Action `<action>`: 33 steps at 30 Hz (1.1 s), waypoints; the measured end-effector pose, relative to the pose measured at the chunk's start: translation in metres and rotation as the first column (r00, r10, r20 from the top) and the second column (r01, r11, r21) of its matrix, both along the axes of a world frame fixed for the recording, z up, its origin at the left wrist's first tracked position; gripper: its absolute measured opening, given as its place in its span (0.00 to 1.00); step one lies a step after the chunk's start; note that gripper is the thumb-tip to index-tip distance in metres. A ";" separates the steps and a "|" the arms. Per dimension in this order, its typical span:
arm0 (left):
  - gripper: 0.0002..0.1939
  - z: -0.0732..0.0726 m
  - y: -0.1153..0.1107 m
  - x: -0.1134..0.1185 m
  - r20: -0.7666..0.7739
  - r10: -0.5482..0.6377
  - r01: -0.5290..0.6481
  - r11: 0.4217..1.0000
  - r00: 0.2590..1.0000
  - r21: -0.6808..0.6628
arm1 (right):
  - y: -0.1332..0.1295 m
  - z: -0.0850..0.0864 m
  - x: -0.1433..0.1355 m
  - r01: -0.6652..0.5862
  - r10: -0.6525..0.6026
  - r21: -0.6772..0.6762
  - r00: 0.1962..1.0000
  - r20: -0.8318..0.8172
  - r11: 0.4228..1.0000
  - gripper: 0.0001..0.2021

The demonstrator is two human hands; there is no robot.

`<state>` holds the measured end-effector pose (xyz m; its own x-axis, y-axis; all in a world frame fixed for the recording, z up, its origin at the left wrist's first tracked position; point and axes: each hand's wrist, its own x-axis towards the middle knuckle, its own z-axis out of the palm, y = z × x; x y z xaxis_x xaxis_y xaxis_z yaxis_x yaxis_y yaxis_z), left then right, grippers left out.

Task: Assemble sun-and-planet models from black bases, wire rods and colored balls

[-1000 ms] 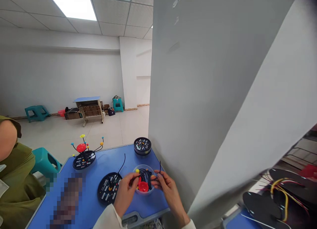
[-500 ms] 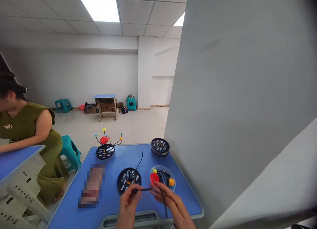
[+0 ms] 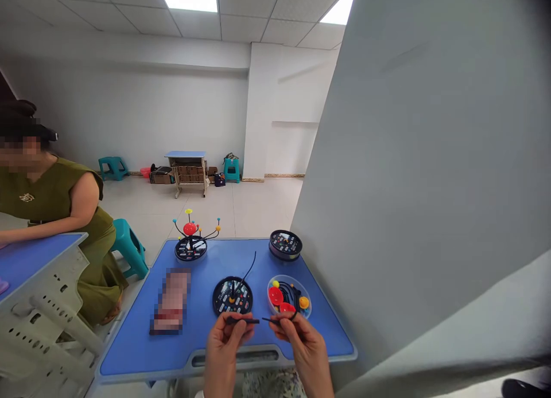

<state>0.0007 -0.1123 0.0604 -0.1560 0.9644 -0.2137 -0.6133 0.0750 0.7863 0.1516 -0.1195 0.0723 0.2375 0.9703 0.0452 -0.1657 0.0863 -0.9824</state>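
Note:
My left hand (image 3: pixel 228 336) pinches a short black tube (image 3: pixel 253 321) that points right. Facing it, my right hand (image 3: pixel 299 336) grips a thin black rod (image 3: pixel 270 320), its tip a small gap away from the tube's end. Just behind my left hand lies a round black base (image 3: pixel 232 296) with a printed disc, and one curved black rod (image 3: pixel 249 267) rises from it. Behind my right hand stands a clear round tray (image 3: pixel 308 299) with red and yellow half-balls and several black rods in it.
An assembled planet model (image 3: pixel 190 237) stands at the desk's back left, and a closed round black case (image 3: pixel 285 245) at the back right. A pixelated flat item (image 3: pixel 171 300) lies on the left. A grey wall (image 3: pixel 408 186) borders the right. Another person (image 3: pixel 64 214) sits at a neighbouring desk.
My right hand has turned so its rod's tip points left at the tube; before, the rod hung down from the fingers. The view has shifted, and more of the tray's contents now shows.

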 end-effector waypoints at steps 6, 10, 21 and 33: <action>0.19 0.000 -0.005 0.001 0.031 0.024 -0.024 1.000 0.999 -0.001 | -0.002 -0.007 -0.005 -0.010 0.010 -0.014 0.999 -0.040 1.000 0.17; 0.18 -0.004 -0.006 0.002 0.005 -0.016 0.016 1.000 1.000 -0.017 | -0.002 -0.009 -0.004 -0.018 0.018 -0.017 1.000 -0.016 1.000 0.18; 0.19 -0.007 -0.008 0.011 -0.024 -0.037 0.037 0.999 0.999 -0.008 | 0.000 0.000 0.005 -0.080 0.079 -0.083 0.997 -0.013 0.993 0.18; 0.19 -0.008 -0.009 0.018 0.030 -0.057 0.057 0.998 0.998 -0.017 | -0.001 -0.003 0.014 -0.098 0.101 -0.031 0.984 0.144 0.995 0.19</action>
<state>0.0189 -0.1212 0.0529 -0.0944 0.9676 -0.2342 -0.6306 0.1239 0.7661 0.1653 -0.1200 0.0689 0.1322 0.9900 0.0491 -0.0274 0.0532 -0.9982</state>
